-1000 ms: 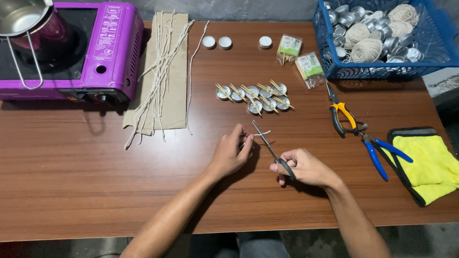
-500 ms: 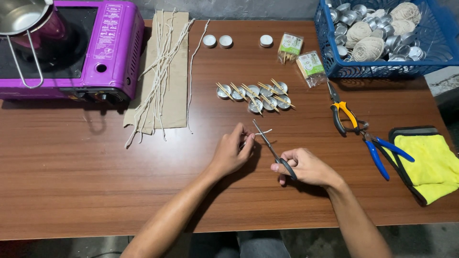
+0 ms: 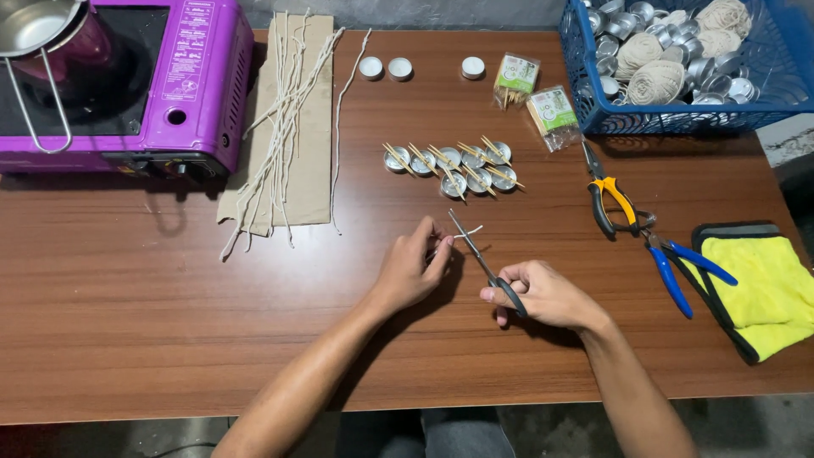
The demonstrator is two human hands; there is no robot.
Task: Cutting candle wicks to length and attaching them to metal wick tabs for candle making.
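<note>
My right hand grips the black handles of a pair of scissors, whose blades point up and left across a short white wick piece. My left hand pinches that wick piece at its left end, just beside the blades. Both hands rest low over the brown wooden table. Just beyond them lie several small metal cups with wooden sticks across them.
A purple portable stove with a metal pot sits far left. Long white wicks lie on brown cardboard. Three white tealights, two stick packets, a blue basket, two pliers and a yellow cloth lie to the right.
</note>
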